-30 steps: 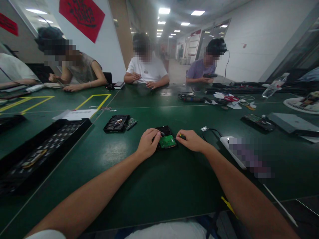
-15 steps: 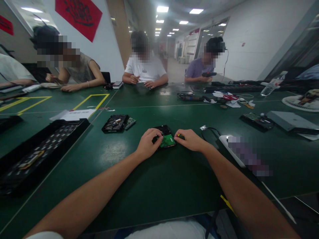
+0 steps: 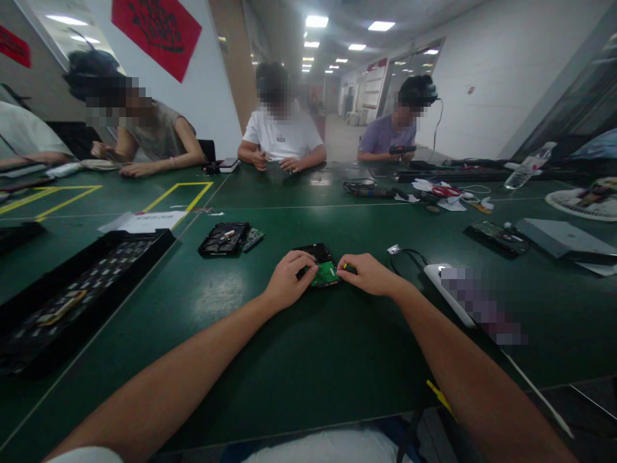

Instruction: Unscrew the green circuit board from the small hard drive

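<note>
Hard drive [image 3: 315,251], green circuit board [image 3: 326,274] up, mid-table [image 3: 308,360].
Left hand [image 3: 288,278]: fingers bent over drive's left side; cannot tell whether gripping. Right hand [image 3: 367,274]: thumb and forefinger pinch small yellow-and-black tool [image 3: 351,268] by right edge.

Your left forearm [image 3: 183,366] and right forearm [image 3: 453,360] are slanting forward and inward. Your left hand [image 3: 292,274] is arching with bent fingers [image 3: 303,258]; facing it, your right hand [image 3: 365,272] is making a pinch.
</note>
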Demonstrator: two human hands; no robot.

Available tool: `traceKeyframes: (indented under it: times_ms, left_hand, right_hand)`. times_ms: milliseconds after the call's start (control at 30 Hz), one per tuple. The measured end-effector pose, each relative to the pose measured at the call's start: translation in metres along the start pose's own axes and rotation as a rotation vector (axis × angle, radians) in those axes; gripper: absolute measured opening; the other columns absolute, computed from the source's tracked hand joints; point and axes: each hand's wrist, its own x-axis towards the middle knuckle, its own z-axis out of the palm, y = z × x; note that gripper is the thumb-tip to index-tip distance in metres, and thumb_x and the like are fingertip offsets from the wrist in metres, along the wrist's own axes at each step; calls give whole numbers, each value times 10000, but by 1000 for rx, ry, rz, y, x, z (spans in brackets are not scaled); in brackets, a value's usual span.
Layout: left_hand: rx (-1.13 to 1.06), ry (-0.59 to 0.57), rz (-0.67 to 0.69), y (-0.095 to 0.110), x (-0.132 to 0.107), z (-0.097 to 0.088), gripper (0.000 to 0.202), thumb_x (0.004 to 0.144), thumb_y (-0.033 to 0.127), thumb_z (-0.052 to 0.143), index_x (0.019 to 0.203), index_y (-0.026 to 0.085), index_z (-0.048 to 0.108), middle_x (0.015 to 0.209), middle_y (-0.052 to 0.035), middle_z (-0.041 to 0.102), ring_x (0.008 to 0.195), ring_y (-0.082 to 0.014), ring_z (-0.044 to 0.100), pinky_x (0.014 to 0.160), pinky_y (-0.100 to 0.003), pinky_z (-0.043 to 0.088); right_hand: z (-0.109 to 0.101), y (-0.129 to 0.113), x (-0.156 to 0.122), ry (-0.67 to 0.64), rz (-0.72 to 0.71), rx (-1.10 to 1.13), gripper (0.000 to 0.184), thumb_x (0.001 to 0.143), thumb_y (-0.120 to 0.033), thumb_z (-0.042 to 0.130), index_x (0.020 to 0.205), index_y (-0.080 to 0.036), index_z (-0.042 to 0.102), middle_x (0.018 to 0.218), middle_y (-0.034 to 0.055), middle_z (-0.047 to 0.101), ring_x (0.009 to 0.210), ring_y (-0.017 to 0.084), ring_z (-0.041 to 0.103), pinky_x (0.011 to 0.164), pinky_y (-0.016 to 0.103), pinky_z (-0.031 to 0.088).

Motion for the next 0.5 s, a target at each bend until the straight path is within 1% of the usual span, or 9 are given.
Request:
traceKeyframes:
  times_ms: [200, 500]
  left_hand:
    - [-8, 7, 5, 0, 0, 1, 112, 1008, 252, 597, 959, 230, 695, 1096, -75, 722, 1080, -232, 668, 972, -440, 562]
    - [-3, 2, 3, 0, 1, 0, 112, 1005, 260, 600, 951, 228, 693, 1092, -77, 721, 1084, -237, 671, 972, -444, 565]
  right_hand:
    - [3, 2, 0, 5, -14, 2, 172, 988, -329, 588, 1022, -223, 719, 1030, 42, 764, 915, 180, 688, 836, 286, 462]
    - [4, 2, 1, 14, -39, 1, 182, 988, -341, 586, 1028, -221, 717, 1021, 42, 763, 922, 184, 690, 852, 293, 461]
